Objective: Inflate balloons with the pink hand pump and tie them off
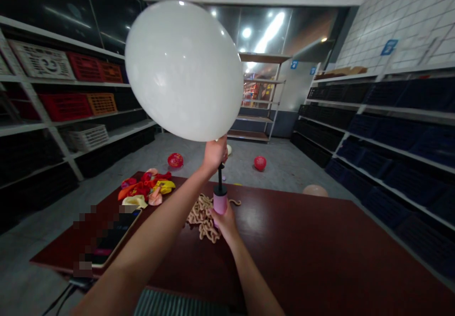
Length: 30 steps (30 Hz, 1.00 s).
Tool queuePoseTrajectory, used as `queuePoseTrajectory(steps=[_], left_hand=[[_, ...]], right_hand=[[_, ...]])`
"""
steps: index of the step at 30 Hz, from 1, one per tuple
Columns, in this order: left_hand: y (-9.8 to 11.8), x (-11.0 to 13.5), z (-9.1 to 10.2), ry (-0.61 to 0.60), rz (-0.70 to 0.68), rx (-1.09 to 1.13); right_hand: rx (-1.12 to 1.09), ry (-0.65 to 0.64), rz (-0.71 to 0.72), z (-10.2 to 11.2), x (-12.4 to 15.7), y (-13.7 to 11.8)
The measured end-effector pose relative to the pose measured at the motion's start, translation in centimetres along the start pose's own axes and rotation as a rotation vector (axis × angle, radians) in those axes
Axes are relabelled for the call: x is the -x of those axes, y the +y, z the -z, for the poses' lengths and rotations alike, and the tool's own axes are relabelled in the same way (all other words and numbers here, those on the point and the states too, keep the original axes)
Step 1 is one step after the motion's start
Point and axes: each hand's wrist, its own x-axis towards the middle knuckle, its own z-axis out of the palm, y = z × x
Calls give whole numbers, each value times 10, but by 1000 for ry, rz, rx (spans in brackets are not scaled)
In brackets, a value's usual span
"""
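Note:
A large inflated white balloon (185, 69) fills the upper middle of the head view. My left hand (214, 156) is closed at its lower end, around the neck. Below that hand a black rod runs down into a balloon pump (220, 201) with a pink body and black collar. Around the pink body my right hand (225, 220) is closed, low over the table. The balloon's neck and the top of the pump are hidden by my left fingers. Beside and behind the pump lies a heap of tan, twisted uninflated balloons (204, 212).
A dark red table (295, 240) spreads in front of me. On its left are a pile of colourful flat balloons (145, 188) and a tablet-like device (119, 235), partly pixelated. Red balloons (260, 163) lie on the floor beyond. Shelves with crates (66, 106) line both sides.

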Motion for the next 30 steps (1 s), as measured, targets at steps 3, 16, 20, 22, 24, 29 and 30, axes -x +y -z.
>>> queuePoseTrajectory(steps=[3, 16, 20, 22, 24, 29, 30], left_hand=[[-35, 16, 7, 20, 76, -17], [-52, 39, 24, 151, 279, 151], [-36, 40, 38, 213, 230, 199], [-27, 39, 48, 262, 189, 232], [-20, 37, 59, 344, 151, 300], [-13, 33, 97, 520, 125, 449], [-13, 32, 105, 537, 124, 464]], right_hand=[[41, -12, -55, 0, -1, -1], [300, -29, -67, 9, 6, -25], [557, 35, 14, 15, 11, -39], [718, 88, 70, 21, 14, -44], [857, 119, 151, 29, 17, -47], [1131, 132, 387, 50, 18, -55], [1175, 121, 414, 54, 17, -58]])
